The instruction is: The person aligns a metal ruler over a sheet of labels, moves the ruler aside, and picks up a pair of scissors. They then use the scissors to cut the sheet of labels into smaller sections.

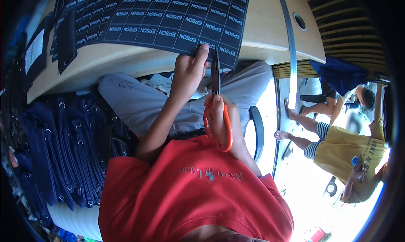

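Observation:
My left hand (188,74) grips the near edge of a dark sheet (168,25) printed with rows of white EPSON labels, thumb on top. The sheet lies partly on the table and its near right corner overhangs the edge. My right hand (223,113) is closed round the orange handles of a pair of scissors (216,73). Their blades point away from me and meet the sheet's near edge, just right of my left thumb. The blades look nearly together. More printed label sheets (90,14) lie overlapping at the left.
The wooden table (270,27) has a metal strip (291,44) across its right side and a round hole. Dark blue straps with metal rings (71,149) hang in a bunch at left. A person in a yellow shirt (350,157) and another person are at right.

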`<state>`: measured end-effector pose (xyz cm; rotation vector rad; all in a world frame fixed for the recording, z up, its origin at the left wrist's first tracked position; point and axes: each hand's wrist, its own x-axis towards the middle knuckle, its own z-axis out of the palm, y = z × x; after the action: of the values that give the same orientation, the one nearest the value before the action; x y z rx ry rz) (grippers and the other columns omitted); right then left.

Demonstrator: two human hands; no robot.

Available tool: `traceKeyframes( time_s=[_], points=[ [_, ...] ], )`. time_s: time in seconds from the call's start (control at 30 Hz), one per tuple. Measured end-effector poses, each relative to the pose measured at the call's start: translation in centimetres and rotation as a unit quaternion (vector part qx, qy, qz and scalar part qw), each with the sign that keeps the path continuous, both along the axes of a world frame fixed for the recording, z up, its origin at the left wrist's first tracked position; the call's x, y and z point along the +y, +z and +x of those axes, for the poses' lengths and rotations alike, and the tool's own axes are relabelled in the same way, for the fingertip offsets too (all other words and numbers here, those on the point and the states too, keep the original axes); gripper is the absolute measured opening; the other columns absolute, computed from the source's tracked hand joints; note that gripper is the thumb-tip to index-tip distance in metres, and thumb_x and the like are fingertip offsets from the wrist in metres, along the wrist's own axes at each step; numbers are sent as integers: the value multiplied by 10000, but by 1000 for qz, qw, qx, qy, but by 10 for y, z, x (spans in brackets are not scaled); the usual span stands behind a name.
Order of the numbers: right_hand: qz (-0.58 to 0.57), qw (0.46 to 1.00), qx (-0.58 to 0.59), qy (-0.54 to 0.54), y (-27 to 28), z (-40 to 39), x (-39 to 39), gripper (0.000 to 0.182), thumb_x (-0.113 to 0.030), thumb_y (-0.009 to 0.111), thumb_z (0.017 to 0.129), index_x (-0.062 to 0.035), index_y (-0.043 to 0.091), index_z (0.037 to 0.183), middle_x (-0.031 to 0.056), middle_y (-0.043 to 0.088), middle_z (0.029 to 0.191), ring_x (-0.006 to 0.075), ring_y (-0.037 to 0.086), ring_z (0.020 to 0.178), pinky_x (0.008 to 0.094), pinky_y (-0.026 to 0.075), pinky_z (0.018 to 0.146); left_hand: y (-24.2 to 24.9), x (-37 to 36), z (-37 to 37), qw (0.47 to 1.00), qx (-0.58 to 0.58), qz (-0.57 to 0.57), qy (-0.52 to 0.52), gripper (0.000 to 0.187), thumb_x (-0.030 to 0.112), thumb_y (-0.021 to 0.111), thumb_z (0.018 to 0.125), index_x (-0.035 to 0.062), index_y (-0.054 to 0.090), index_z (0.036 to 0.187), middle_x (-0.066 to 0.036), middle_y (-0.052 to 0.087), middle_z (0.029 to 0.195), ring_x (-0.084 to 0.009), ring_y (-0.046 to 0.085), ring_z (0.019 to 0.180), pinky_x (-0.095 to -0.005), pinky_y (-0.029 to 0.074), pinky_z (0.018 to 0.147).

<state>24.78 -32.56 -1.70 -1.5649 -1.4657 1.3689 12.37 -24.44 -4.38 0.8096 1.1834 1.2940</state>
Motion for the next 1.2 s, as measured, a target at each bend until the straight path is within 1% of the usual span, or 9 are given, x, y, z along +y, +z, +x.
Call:
traceKeyframes(
  time_s=[0.07, 0.2, 0.27, 0.3, 0.5, 0.57, 0.77, 0.83, 1.2],
  points=[
    [6, 1000, 9, 3, -2, 0, 0, 374, -245, 350, 1031, 3, 569, 856, 113, 465, 467, 261, 511, 411, 371, 394, 475, -1, -1, 1, 1000, 1, 9, -3, 446, 377, 566, 964, 85, 495, 635, 52, 396, 496, -34, 361, 401, -213, 250, 392],
    [-7, 999, 35, -20, -1, 0, -2, 372, -243, 353, 1031, 4, 572, 860, 116, 469, 467, 281, 519, 417, 378, 403, 484, 1, -6, 10, 1000, 8, 19, 3, 436, 387, 571, 963, 79, 528, 657, 43, 427, 504, -29, 365, 408, -211, 257, 400],
    [29, 999, 35, -4, -6, 1, -3, 475, -338, 263, 1046, 9, 543, 882, 26, 436, 485, 103, 416, 406, 269, 332, 430, -4, -7, 14, 1000, 2, 11, -7, 415, 378, 588, 956, 75, 543, 677, 39, 446, 515, -25, 371, 416, -208, 261, 403],
    [29, 999, 36, -10, -7, 2, -4, 475, -338, 263, 1046, 9, 543, 882, 26, 436, 485, 103, 416, 406, 269, 332, 430, -7, -7, 16, 1000, 11, 18, -5, 404, 371, 593, 955, 72, 550, 688, 38, 452, 525, -25, 375, 420, -206, 263, 405],
    [31, 999, 21, -14, -3, 4, -4, 477, -318, 252, 1041, 15, 548, 873, 36, 438, 476, 120, 430, 428, 281, 334, 455, -12, -12, 26, 999, 4, 24, 26, 384, 364, 595, 956, 67, 568, 714, 34, 473, 554, -25, 390, 432, -196, 272, 413],
    [6, 1000, 23, -7, -3, 7, -4, 386, -269, 344, 1037, 16, 567, 902, 109, 509, 508, 280, 556, 447, 367, 413, 491, -13, -12, 28, 999, 3, 26, 39, 380, 366, 593, 956, 65, 573, 724, 34, 477, 561, -25, 394, 435, -195, 275, 416],
    [-8, 999, 40, 5, -5, 7, -6, 420, -314, 314, 1041, 9, 556, 923, 104, 516, 515, 262, 567, 460, 355, 421, 496, -14, -17, 27, 999, -6, 40, 33, 363, 354, 580, 966, 70, 574, 740, 39, 481, 573, -26, 403, 441, -193, 291, 424],
    [-8, 999, 32, 10, -4, 6, -6, 429, -323, 311, 1041, 10, 554, 919, 102, 517, 517, 262, 572, 467, 353, 425, 501, -16, -18, 27, 998, -17, 59, 35, 275, 243, 557, 989, 44, 570, 799, 58, 466, 587, -3, 384, 453, -194, 275, 415],
    [3, 1000, 13, 26, -9, 5, -6, 481, -382, 305, 1033, 16, 550, 921, 101, 524, 524, 272, 582, 481, 357, 436, 518, -22, -20, 24, 996, 11, 76, 38, 308, 250, 550, 993, 55, 556, 755, 72, 429, 557, -12, 371, 449, -214, 262, 424]
  ],
)
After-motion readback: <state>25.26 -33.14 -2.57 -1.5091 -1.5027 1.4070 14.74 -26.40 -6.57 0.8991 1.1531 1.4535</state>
